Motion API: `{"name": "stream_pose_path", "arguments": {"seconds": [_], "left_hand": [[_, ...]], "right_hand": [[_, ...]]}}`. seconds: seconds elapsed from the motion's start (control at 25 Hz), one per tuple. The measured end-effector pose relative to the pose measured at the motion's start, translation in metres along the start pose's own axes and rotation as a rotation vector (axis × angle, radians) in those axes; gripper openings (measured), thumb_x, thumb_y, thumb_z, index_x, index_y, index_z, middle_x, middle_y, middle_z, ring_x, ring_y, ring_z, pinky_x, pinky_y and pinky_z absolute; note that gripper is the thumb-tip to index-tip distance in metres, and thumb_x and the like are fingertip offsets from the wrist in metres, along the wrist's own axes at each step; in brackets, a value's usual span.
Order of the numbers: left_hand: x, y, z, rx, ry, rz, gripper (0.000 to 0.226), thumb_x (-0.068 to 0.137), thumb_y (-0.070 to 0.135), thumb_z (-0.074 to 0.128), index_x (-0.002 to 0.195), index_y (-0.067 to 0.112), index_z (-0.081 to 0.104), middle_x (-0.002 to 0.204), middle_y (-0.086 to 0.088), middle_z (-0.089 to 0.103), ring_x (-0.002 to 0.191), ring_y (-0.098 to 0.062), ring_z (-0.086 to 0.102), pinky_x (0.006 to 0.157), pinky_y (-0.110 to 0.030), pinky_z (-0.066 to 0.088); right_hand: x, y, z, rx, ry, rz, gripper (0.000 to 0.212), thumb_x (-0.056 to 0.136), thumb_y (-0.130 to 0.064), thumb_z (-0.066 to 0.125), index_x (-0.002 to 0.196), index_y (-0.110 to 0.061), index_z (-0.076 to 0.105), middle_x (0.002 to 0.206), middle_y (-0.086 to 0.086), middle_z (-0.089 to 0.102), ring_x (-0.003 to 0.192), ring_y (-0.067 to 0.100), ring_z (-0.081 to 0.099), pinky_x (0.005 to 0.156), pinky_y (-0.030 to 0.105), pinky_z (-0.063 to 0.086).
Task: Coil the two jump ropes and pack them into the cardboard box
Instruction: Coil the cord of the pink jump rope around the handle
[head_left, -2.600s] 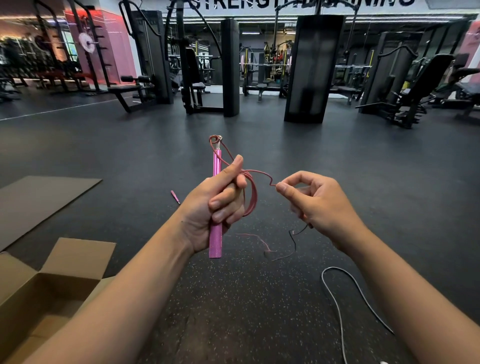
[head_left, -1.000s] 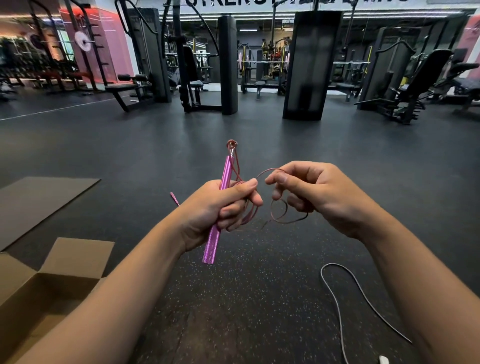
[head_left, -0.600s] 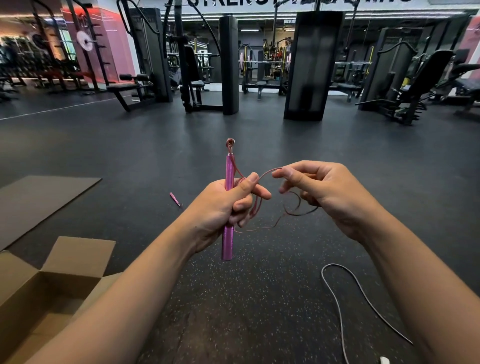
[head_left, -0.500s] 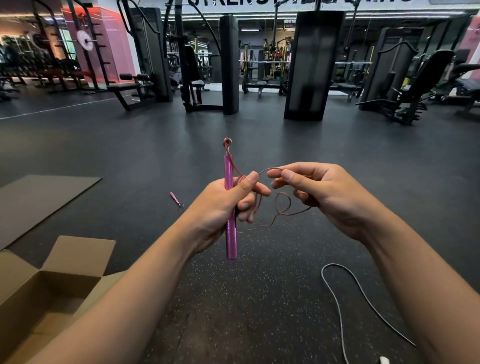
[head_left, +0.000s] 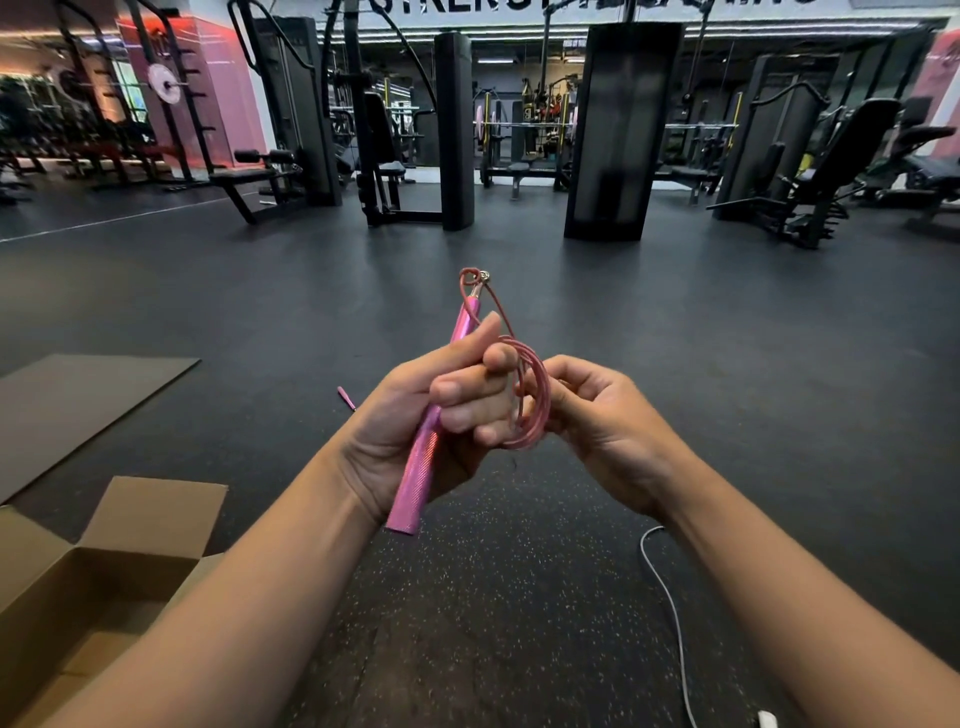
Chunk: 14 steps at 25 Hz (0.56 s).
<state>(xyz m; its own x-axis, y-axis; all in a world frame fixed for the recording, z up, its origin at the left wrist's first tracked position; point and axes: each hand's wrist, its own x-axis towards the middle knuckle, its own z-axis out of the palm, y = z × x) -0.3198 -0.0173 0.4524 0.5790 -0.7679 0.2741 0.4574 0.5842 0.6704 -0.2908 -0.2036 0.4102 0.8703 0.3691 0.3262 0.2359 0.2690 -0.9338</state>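
Note:
My left hand (head_left: 415, 415) grips a pink metallic jump rope handle (head_left: 415, 486), tilted with its top to the right. The thin pink rope (head_left: 540, 395) lies in several loops over my left fingers. My right hand (head_left: 597, 421) touches the loops from the right, its curled fingers pinching the rope. The second pink handle (head_left: 346, 398) lies on the floor beyond my left hand. A white rope (head_left: 670, 608) runs across the floor at lower right. The open cardboard box (head_left: 150, 512) sits at lower left.
A flat brown cardboard sheet (head_left: 78, 400) lies on the dark rubber floor at left. Gym machines and benches (head_left: 452, 130) stand across the back. A small white piece (head_left: 766, 719), perhaps the white rope's handle, shows at the bottom edge.
My right hand has moved left up against my left hand, laying the loose loop onto the coil. The slack rope between the hands is gone. The handle has tilted to the right.

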Motion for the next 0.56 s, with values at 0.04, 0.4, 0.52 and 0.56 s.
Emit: {"name": "stream_pose_path", "arguments": {"seconds": [0.04, 0.4, 0.52, 0.56], "left_hand": [[0.001, 0.0, 0.0, -0.034, 0.002, 0.013, 0.03, 0.105, 0.022, 0.053, 0.091, -0.002, 0.066, 0.056, -0.002, 0.069, 0.053, -0.016, 0.066, 0.064, -0.03, 0.058], [0.006, -0.002, 0.011, -0.025, 0.312, 0.242, 0.018, 0.072, 0.016, 0.084, 0.083, 0.007, 0.073, 0.061, 0.004, 0.07, 0.051, -0.006, 0.068, 0.055, -0.022, 0.059], [0.01, 0.001, 0.017, -0.023, 0.391, 0.392, 0.021, 0.087, 0.021, 0.065, 0.082, 0.006, 0.078, 0.072, 0.002, 0.077, 0.057, -0.006, 0.073, 0.059, -0.02, 0.061], [0.013, 0.004, 0.013, -0.016, 0.398, 0.455, 0.031, 0.095, 0.023, 0.056, 0.085, 0.005, 0.079, 0.081, 0.0, 0.08, 0.064, -0.006, 0.075, 0.066, -0.02, 0.062]], "right_hand": [[0.001, 0.003, 0.003, 0.082, -0.023, 0.021, 0.044, 0.058, -0.052, 0.093, 0.082, -0.017, 0.079, 0.081, 0.01, 0.065, 0.071, 0.013, 0.058, 0.07, 0.02, 0.053], [-0.004, -0.007, 0.016, -0.108, 0.157, -0.083, 0.026, 0.084, -0.035, 0.068, 0.071, -0.013, 0.066, 0.051, 0.001, 0.046, 0.045, 0.008, 0.048, 0.056, 0.021, 0.046], [-0.005, -0.007, 0.017, -0.034, 0.044, 0.086, 0.02, 0.093, -0.034, 0.065, 0.084, -0.016, 0.067, 0.055, 0.005, 0.037, 0.037, 0.011, 0.031, 0.039, 0.02, 0.035], [-0.006, -0.006, 0.019, -0.132, 0.004, 0.125, 0.017, 0.098, -0.033, 0.061, 0.091, -0.02, 0.069, 0.056, 0.005, 0.044, 0.038, 0.011, 0.028, 0.038, 0.017, 0.029]]}}
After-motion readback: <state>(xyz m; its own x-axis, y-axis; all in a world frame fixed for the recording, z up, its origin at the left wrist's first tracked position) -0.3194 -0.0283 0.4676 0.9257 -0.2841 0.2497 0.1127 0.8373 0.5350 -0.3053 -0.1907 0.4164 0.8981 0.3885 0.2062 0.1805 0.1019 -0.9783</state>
